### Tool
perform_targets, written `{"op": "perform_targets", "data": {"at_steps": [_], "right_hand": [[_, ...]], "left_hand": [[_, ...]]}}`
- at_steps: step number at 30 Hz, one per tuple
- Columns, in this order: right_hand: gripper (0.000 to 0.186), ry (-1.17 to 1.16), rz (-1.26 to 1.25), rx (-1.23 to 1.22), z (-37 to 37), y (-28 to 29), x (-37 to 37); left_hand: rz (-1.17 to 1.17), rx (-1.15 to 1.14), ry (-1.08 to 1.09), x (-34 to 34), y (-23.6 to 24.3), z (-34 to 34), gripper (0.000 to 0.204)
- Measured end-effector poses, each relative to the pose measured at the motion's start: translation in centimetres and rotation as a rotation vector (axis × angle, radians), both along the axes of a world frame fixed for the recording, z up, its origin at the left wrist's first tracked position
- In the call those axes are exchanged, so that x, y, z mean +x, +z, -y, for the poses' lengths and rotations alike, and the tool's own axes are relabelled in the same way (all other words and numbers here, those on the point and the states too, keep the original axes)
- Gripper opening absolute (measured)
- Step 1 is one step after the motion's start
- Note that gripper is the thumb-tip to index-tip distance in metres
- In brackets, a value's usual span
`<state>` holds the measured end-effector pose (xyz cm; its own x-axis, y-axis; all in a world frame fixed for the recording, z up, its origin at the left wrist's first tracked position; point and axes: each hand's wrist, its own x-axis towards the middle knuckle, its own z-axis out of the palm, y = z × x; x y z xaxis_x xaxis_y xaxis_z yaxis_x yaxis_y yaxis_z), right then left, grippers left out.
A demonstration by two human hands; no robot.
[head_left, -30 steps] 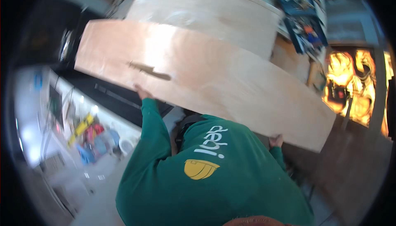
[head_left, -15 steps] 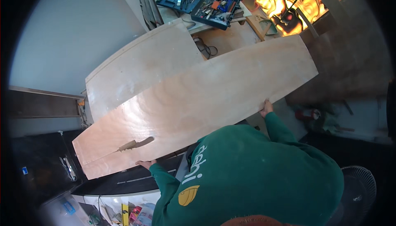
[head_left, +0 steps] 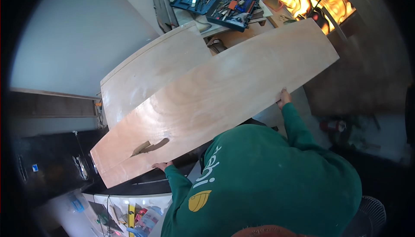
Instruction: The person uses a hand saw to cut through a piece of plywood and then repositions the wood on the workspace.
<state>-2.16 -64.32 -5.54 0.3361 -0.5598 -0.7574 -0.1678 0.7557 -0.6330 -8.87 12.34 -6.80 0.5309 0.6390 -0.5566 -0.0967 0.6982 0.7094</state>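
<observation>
I hold a long, pale wooden panel (head_left: 229,85) by its near edge, tilted so its right end reaches farther away. My left hand (head_left: 163,165) is closed on that edge toward the left end, its fingers hidden underneath. Farther right, my right hand (head_left: 284,98) grips the same edge with the thumb on top. Near the panel's left end is a small light-brown wooden piece (head_left: 140,148) beside a dark elongated shape; whether that is a slot or a shadow I cannot tell. Behind lies a second pale panel (head_left: 151,70), partly covered by mine.
An open blue toolbox (head_left: 229,10) full of hand tools sits on a table at the back. A glowing flame-patterned panel (head_left: 320,1) stands at the back right. At lower left, a yellow level (head_left: 131,219) and plastic bottles lie on a white surface. A fan (head_left: 367,217) is at lower right.
The panel in my hands has turned slightly, its right end swinging farther away. Both hands keep their hold on the near edge. The whole view has shifted a little.
</observation>
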Motion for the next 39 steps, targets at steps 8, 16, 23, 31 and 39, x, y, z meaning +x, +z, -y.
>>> {"op": "perform_targets", "data": {"at_steps": [8, 16, 23, 31, 39], "right_hand": [[0.044, 0.058, -0.019, 0.054, 1.5, -3.6, 1.2], [0.061, 0.217, -0.152, -0.014, 1.1, -2.4, 0.6], [0.064, 0.465, -0.069, 0.032, 4.3, 0.4, -1.1], [0.064, 0.652, -0.313, -0.157, 6.2, 0.6, -2.8], [0.069, 1.324, -0.579, -0.674, 8.5, 0.5, -0.4]], "left_hand": [[-0.08, -0.12, 0.092, 0.8, 0.3, 0.9, 0.115], [-0.173, -0.037, 0.081, 1.8, -2.1, 0.3, 0.101], [-0.706, -0.013, 0.287, 1.6, -3.8, 0.7, 0.099], [-0.566, 0.04, 0.479, 1.4, 0.2, 3.4, 0.107], [-0.781, 0.225, 0.332, -1.2, 0.0, 2.6, 0.098]]}}
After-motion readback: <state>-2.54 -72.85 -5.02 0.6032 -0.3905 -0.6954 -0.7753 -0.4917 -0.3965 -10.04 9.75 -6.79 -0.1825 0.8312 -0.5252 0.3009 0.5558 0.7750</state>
